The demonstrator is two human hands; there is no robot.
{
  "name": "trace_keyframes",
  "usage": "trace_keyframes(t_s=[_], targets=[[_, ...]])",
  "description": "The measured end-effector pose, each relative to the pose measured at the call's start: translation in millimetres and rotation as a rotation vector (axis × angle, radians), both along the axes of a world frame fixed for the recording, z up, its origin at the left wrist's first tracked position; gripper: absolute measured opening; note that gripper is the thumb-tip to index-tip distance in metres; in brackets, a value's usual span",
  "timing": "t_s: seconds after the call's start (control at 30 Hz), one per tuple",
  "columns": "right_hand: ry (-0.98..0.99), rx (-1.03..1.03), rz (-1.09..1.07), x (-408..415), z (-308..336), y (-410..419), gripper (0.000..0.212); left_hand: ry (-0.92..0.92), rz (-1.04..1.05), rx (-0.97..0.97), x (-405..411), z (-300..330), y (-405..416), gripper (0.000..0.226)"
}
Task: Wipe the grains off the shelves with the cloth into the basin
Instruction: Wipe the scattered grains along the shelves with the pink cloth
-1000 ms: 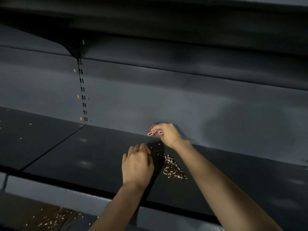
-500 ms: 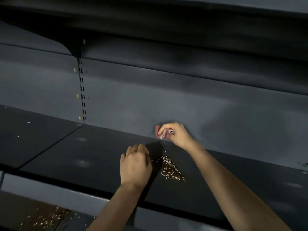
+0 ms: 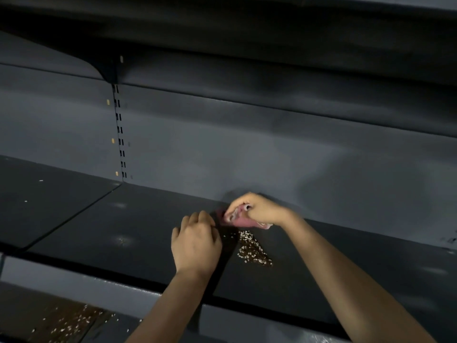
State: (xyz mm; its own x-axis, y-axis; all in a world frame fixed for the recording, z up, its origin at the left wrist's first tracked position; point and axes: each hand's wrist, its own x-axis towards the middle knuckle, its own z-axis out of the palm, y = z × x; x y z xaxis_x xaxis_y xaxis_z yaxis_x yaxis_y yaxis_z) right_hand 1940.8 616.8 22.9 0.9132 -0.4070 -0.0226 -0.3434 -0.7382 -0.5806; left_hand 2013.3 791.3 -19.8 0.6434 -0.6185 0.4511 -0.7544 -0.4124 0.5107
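Hands [image 3: 197, 246] [image 3: 259, 209] on dark grey shelf [image 3: 99, 229], back panel [image 3: 222, 149] behind

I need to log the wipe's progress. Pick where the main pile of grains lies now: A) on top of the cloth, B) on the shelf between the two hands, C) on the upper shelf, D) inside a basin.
B: the pile of grains lies on the dark shelf, right of the left hand and just in front of the pink cloth held by the right hand.

One head-worn camera looks forward and down, close over the dark shelf [image 3: 148, 226], back panel [image 3: 247, 149] toward 12 o'clock.
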Motion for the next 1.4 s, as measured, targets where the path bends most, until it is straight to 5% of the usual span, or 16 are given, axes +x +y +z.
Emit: trace_keyframes(t_s=[0.17, 0.3, 0.47, 0.73, 1.0, 1.4], targets=[[-0.312, -0.062, -0.175, 33.1, -6.3, 2.5, 0.039, -0.001, -0.002, 0.011, 0.9, -0.7, -0.3, 0.016], [-0.105, 0.019, -0.131, 50.5, -28.0, -2.5, 0.038, -0.015, -0.002, 0.013, 2.9, -2.4, -0.6, 0.016], [-0.103, 0.244, -0.105, 27.5, -29.5, 1.9, 0.038, -0.004, -0.002, 0.027, 2.0, -1.4, -1.5, 0.018], [0.029, 0.256, -0.045, -36.2, -13.1, 21.0, 0.043, 0.021, -0.025, -0.003, 1.0, -0.4, -0.4, 0.016], [-0.290, 0.176, -0.294, -57.7, -2.2, 18.1, 0.042, 0.023, -0.048, -0.013, -1.8, 3.1, 3.5, 0.016], [-0.202, 0.203, -0.393, -67.2, -33.3, 43.7, 0.038, 0.025, -0.060, -0.018, -0.8, 0.5, 2.7, 0.014]])
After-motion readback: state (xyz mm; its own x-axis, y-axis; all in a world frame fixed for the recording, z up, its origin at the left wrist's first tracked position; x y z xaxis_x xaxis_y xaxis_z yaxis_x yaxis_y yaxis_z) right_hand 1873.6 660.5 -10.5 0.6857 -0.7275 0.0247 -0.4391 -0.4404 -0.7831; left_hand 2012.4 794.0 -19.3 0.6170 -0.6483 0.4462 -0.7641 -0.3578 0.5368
